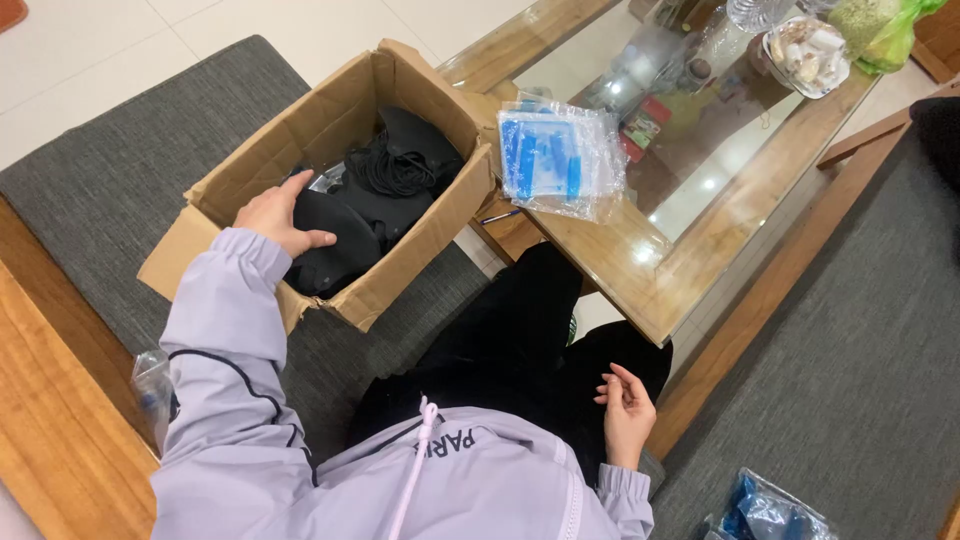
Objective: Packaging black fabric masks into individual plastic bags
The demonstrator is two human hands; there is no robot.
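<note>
Reaching into the open brown cardboard box [330, 130], my left hand [280, 215] lay flat on a black fabric bundle [350, 225] inside, needing a closing grip next, while my right hand [628, 415] rested loose and empty outside the box.

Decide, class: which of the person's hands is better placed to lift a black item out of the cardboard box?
Left. The left hand already rests on the black items inside the cardboard box; the right hand lies open on the lap, away from the box.
</note>
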